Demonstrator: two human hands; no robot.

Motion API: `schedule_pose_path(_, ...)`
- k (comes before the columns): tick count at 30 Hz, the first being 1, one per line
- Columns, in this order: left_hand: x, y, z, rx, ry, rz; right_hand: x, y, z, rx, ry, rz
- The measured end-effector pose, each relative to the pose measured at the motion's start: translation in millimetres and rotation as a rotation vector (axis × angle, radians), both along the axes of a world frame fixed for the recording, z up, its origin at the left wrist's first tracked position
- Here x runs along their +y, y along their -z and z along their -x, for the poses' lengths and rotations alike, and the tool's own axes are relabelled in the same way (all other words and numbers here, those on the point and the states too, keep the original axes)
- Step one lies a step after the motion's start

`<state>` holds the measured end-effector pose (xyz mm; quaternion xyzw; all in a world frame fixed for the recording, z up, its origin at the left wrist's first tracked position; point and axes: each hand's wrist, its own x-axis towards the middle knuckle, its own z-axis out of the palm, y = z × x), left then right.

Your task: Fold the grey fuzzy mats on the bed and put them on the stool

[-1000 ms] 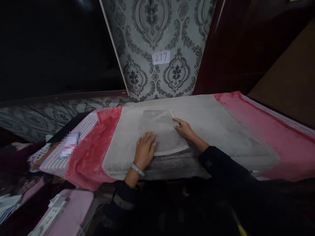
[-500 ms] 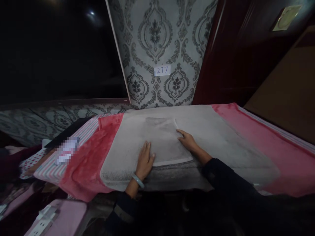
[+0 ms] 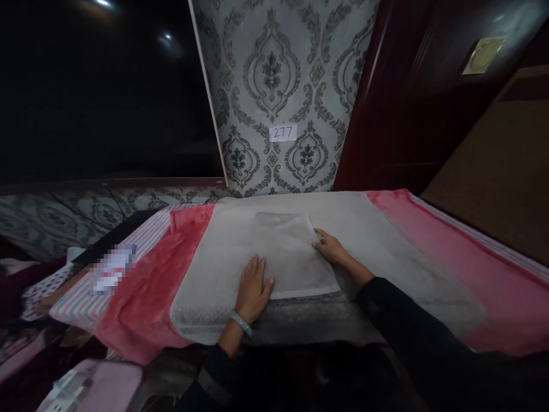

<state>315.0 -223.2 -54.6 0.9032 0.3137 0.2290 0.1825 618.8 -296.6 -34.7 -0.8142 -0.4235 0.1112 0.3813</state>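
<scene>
A thin grey cloth (image 3: pixel 295 266) with a pale edge lies spread on a larger light-grey plush mat (image 3: pixel 210 269). My left hand (image 3: pixel 253 292), with a pale bangle at the wrist, rests flat at the cloth's left side, fingers stretched out. At the right edge of the cloth, my right hand (image 3: pixel 330 247) has thumb and forefinger pinched on its border. Slight creases run across the cloth's far part. Under the mat is a pink-red blanket (image 3: pixel 150 292), showing on both sides.
Striped fabric (image 3: pixel 86 300) sticks out at the left, bearing a blurred packet (image 3: pixel 112 272). A dark television (image 3: pixel 107 91) hangs on the patterned wall, with a "277" label (image 3: pixel 283 133) beside it. A pink stool-like surface (image 3: pixel 107 380) and a power strip (image 3: pixel 64 400) are at lower left.
The view has tipped slightly, so the scene sits a little lower. My right hand remains at the cloth's right edge, which now lies a bit farther right. The left hand stays flat.
</scene>
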Motion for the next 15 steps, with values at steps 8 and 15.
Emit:
schedule_pose_path(8, -3, -0.2, 1, 0.024, -0.003, -0.021, 13, 1.9, -5, -0.002, 0.021, -0.073)
schedule_pose_path(15, -8, -4.7, -1, 0.054, -0.006, -0.064, 2, 9.5, -4, -0.004, 0.073, -0.071)
